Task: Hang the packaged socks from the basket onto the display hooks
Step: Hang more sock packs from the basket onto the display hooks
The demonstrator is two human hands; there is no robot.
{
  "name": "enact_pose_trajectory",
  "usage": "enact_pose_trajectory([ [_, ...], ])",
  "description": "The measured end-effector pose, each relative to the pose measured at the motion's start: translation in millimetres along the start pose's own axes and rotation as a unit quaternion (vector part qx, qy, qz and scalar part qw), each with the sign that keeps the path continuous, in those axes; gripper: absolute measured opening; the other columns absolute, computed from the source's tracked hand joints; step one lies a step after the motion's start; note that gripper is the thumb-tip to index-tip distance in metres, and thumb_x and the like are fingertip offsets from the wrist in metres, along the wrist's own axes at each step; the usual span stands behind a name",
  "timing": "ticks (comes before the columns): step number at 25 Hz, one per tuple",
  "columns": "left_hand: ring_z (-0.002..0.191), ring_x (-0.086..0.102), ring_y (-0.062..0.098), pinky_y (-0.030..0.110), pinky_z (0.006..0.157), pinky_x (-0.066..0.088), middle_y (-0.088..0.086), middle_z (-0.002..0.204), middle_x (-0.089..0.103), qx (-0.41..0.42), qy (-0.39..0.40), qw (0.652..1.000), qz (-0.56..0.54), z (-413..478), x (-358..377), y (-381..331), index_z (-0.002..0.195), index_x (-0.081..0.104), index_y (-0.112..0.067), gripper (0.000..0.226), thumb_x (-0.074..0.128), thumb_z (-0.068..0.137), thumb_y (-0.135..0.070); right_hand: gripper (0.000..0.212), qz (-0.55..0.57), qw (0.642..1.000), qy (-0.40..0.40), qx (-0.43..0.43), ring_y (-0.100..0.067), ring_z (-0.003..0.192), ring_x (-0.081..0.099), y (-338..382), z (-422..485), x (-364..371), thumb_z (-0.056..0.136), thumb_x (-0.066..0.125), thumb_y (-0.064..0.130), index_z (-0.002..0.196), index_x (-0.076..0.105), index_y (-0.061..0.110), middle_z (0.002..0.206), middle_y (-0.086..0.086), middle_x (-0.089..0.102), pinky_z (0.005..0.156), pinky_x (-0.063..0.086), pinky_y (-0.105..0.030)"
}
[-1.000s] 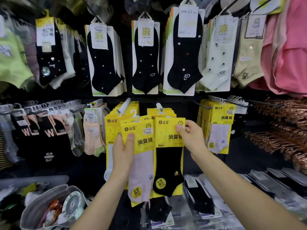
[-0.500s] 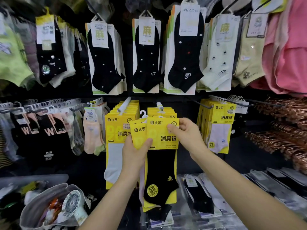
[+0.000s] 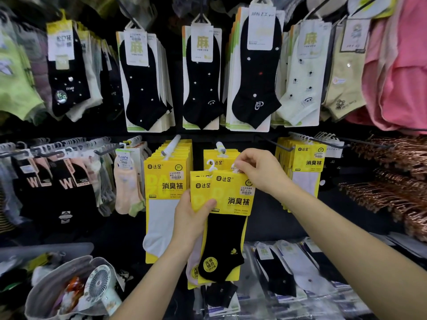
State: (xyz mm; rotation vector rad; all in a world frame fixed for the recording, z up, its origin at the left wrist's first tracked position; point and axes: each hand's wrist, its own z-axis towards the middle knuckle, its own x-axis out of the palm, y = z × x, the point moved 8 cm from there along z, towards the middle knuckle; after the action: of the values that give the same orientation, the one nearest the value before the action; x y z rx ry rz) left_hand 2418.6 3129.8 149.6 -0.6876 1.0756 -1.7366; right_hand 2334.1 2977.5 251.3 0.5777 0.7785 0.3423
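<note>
Moved up from card point(image 3: 233, 195) to white hook point(image 3: 235, 168) of the black sock pack point(image 3: 221, 245) under the peg point(image 3: 220, 147), with right hand point(image 3: 261, 172) pinching it and left hand point(image 3: 191, 222) gripping the card lower down; light, bendy, best held up top.

Front pack point(image 3: 233, 199): yellow card header, black ankle sock below, round yellow sticker near toe, white plastic hanger on top. Held upright, slight tilt, top pinched in your right hand point(image 3: 261, 172). It overlaps second pack point(image 3: 199, 192) on its left: same yellow card, pale pink sock showing low down, gripped in your left hand point(image 3: 191, 218), thumb across card. Both packs just below white-tipped display hook point(image 3: 220, 147), not on it. Hook carries matching yellow packs.
</note>
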Motion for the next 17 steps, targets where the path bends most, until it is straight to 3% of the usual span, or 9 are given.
enact_pose_trajectory([
  [4, 0.081, 0.062, -0.009, 0.007, 0.064, 0.046, -0.017, 0.092, 0.063, 0.005, -0.010, 1.000, -0.010, -2, -5, -2, 0.091, 0.054, -0.034, 0.025, 0.066, 0.084, -0.013, 0.024, 0.006, 1.000, 0.000, 0.012, -0.002, 0.067, 0.057, -2, 10, 6, 0.090, 0.058, 0.018, 0.070, 0.058, 0.030, 0.069, 0.010, 0.061, 0.061, 0.042, -0.017],
  [7, 0.094, 0.061, 0.002, 0.017, 0.074, 0.046, -0.016, 0.098, 0.065, 0.018, -0.062, 0.998, -0.024, -5, -27, -6, 0.095, 0.054, -0.034, 0.021, 0.062, 0.088, -0.015, 0.019, 0.028, 0.999, -0.031, 0.023, -0.007, 0.070, 0.058, -5, 25, 2, 0.090, 0.057, 0.017, 0.074, 0.061, 0.026, 0.070, 0.009, 0.062, 0.065, 0.046, -0.021],
  [10, 0.100, 0.064, 0.011, 0.033, 0.085, 0.051, -0.007, 0.106, 0.068, 0.032, -0.096, 0.994, -0.048, -4, -55, -13, 0.102, 0.057, -0.032, 0.021, 0.060, 0.089, -0.015, 0.015, 0.000, 0.999, -0.045, 0.031, -0.002, 0.066, 0.054, -4, 43, 0, 0.089, 0.058, 0.018, 0.076, 0.063, 0.025, 0.070, 0.011, 0.060, 0.058, 0.038, -0.015],
  [12, 0.098, 0.065, 0.006, 0.037, 0.084, 0.053, -0.013, 0.103, 0.069, 0.047, -0.108, 0.992, -0.040, -4, -68, -22, 0.103, 0.057, -0.034, 0.024, 0.059, 0.090, -0.015, 0.013, -0.014, 0.999, -0.033, 0.032, -0.003, 0.064, 0.052, -4, 52, 8, 0.089, 0.059, 0.019, 0.077, 0.064, 0.023, 0.072, 0.009, 0.061, 0.055, 0.037, -0.015],
  [14, 0.094, 0.064, -0.003, 0.031, 0.078, 0.052, -0.028, 0.098, 0.068, 0.077, -0.112, 0.990, -0.024, -7, -76, -36, 0.100, 0.059, -0.048, 0.038, 0.058, 0.091, -0.011, 0.014, -0.005, 0.999, -0.028, 0.044, -0.005, 0.066, 0.053, -6, 58, 18, 0.087, 0.061, 0.020, 0.074, 0.063, 0.023, 0.074, 0.005, 0.062, 0.055, 0.039, -0.016],
  [17, 0.091, 0.066, -0.002, 0.020, 0.073, 0.050, -0.031, 0.095, 0.067, 0.081, -0.100, 0.991, -0.020, -9, -79, -43, 0.089, 0.049, -0.075, 0.067, 0.057, 0.091, -0.009, 0.018, 0.017, 0.996, -0.048, 0.073, -0.003, 0.064, 0.054, -13, 63, 19, 0.084, 0.065, 0.020, 0.068, 0.059, 0.026, 0.067, 0.010, 0.061, 0.054, 0.038, -0.016],
])
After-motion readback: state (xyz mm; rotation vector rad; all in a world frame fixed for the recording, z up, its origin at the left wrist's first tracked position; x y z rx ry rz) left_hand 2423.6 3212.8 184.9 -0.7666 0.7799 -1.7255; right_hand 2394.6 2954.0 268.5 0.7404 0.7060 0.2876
